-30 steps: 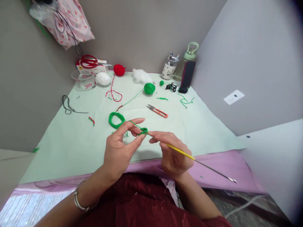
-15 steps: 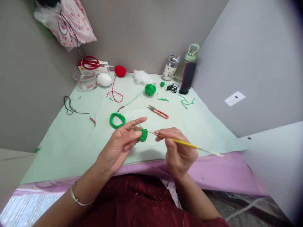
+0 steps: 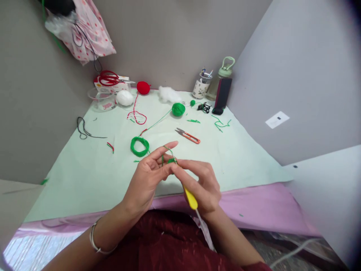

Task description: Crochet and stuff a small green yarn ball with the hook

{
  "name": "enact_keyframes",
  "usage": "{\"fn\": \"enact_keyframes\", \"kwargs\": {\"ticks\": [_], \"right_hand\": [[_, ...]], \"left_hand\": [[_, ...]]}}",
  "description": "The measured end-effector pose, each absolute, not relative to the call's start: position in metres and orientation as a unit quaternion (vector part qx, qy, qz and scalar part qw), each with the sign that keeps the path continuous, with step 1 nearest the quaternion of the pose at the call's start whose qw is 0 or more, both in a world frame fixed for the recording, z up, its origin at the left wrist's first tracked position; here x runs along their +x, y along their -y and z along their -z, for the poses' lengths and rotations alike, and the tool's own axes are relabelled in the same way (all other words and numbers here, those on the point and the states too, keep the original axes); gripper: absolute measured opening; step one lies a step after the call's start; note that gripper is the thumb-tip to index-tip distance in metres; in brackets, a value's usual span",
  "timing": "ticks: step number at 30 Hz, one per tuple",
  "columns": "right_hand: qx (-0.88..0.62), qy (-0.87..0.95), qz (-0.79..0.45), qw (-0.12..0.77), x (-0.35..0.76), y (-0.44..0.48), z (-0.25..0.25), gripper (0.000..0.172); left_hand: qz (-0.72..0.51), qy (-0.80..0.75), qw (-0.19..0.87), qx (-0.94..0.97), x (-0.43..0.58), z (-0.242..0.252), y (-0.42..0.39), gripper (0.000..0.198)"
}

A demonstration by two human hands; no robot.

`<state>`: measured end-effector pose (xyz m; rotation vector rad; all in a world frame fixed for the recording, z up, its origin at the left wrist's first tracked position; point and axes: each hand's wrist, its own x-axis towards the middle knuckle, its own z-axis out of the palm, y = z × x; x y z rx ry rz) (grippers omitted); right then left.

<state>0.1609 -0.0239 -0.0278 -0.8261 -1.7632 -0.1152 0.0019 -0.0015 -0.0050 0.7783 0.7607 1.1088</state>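
Two hands together over the near edge of the table (image 3: 84,169), left hand (image 3: 146,177) pinching a small green crochet piece (image 3: 170,160), right hand (image 3: 201,184) gripping a yellow hook (image 3: 191,199) against it, green yarn ball (image 3: 178,109) well behind.

A table (image 3: 70,188) under a pale green cloth carries a green yarn ball (image 3: 178,109). Just in front of the ball lie orange snips (image 3: 187,136), and to its front-left a green yarn coil (image 3: 139,146). Behind it sits white stuffing (image 3: 169,95). A red yarn ball (image 3: 143,87) lies back-left of it, and a pen cup (image 3: 201,88) and a bottle (image 3: 220,77) stand back-right.
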Motion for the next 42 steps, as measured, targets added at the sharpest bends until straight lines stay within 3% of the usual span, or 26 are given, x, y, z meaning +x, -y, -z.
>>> {"fn": "enact_keyframes", "kwargs": {"ticks": [3,8,12,28,37,42], "right_hand": [[-0.356,0.734,0.021,0.578,0.165,0.024,0.027,0.037],[-0.338,0.567,-0.270,0.701,0.166,0.016,0.019,0.016],[-0.324,0.568,-0.366,0.663,0.163,0.013,0.022,0.017],[-0.352,0.548,-0.348,0.674,0.164,0.014,0.020,0.022],[-0.353,0.644,-0.197,0.649,0.164,0.025,0.018,0.026],[-0.323,0.716,-0.113,0.609,0.166,0.024,0.022,0.034]], "left_hand": [[-0.455,-0.325,0.778,0.288,-0.001,0.005,-0.001,0.044],[-0.463,-0.331,0.764,0.304,-0.004,0.002,-0.002,0.033],[-0.466,-0.340,0.710,0.403,0.001,0.001,0.004,0.035],[-0.486,-0.372,0.626,0.483,-0.009,0.004,0.004,0.033],[-0.499,-0.404,0.548,0.536,-0.009,0.002,0.003,0.029],[-0.541,-0.430,0.442,0.572,-0.005,0.001,0.008,0.023]]}}
